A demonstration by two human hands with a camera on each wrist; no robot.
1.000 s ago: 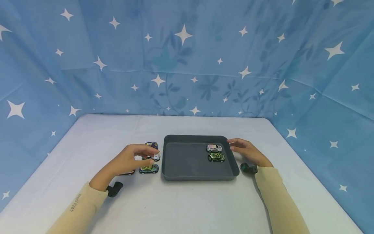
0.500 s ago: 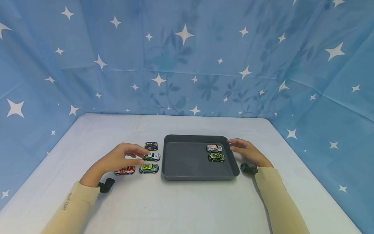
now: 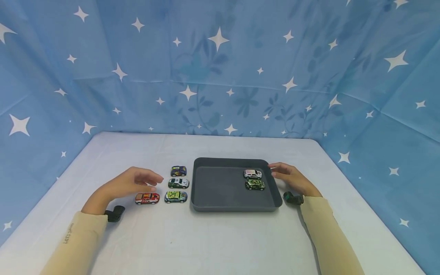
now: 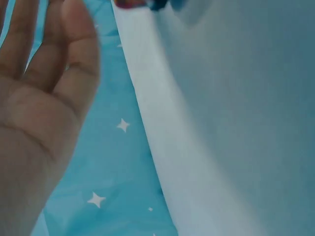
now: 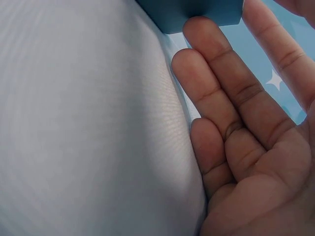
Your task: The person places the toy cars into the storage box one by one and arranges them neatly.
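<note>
My left hand hovers above and just behind a red toy car on the white table, its fingers relaxed and nothing held. To its right stand a white and green toy car, a dark blue toy car and a yellow-green toy car. A grey tray holds a white toy car and a camouflage-green toy car near its right side. With fingers loosely extended, my right hand rests by the tray's right wall; the right wrist view shows fingertips at it.
A white cloth covers the table. Blue star-patterned curtains rise behind the table and along both sides. Each wrist wears a black camera, one on the left wrist and one on the right wrist.
My left hand has drawn back leftward from the white and green car, with nothing in it, leaving the toy cars uncovered. The right hand and the tray have stayed in place.
</note>
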